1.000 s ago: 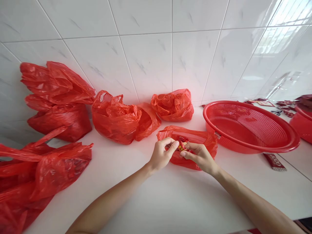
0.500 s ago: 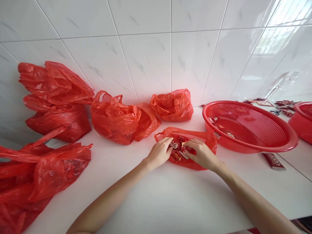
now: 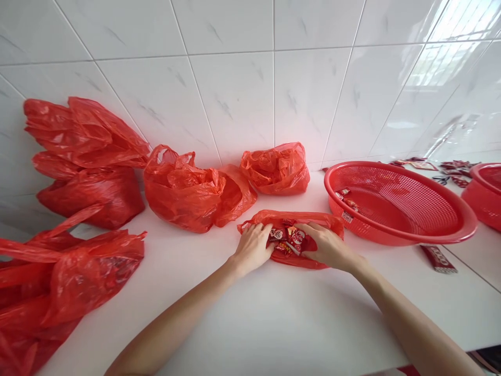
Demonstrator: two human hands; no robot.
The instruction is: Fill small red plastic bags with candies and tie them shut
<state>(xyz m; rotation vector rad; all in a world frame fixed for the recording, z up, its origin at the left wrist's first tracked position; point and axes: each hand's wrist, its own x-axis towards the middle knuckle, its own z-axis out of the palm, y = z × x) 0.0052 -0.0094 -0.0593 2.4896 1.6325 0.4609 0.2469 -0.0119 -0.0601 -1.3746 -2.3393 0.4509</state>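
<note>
I have both bare hands at the mouth of a thin red plastic bag (image 3: 313, 215), which sits low and wide on the smooth white table (image 3: 250, 324), its rim creased and slightly translucent. The left hand (image 3: 253, 246) curves over the left end of the opening, thumb apart from the bent fingers; I cannot tell whether it is pinching the film or only resting there. The right hand (image 3: 326, 247) arches in from the other end, fingertips among the contents, and I can't make out whether they close on anything. Between the hands I see small glossy snack packets (image 3: 298, 237) lying in the bag, dark red with white and yellow print.

To the right of the bag, I have a rigid red plastic colander (image 3: 395, 236), broad and oval, with a thick rounded rim and finely perforated walls. A few small wrapped sweets (image 3: 342, 193) lie inside against its left side. Just beyond its near edge, a flat maroon sleeve (image 3: 438, 259) with pale lettering lies on the table.

Behind the hands I see a squat, crumpled red bag (image 3: 276, 169) near the glossy, grey-veined tile wall (image 3: 230, 104), and a rounder, puckered bundle (image 3: 183, 193) left of it.
</note>
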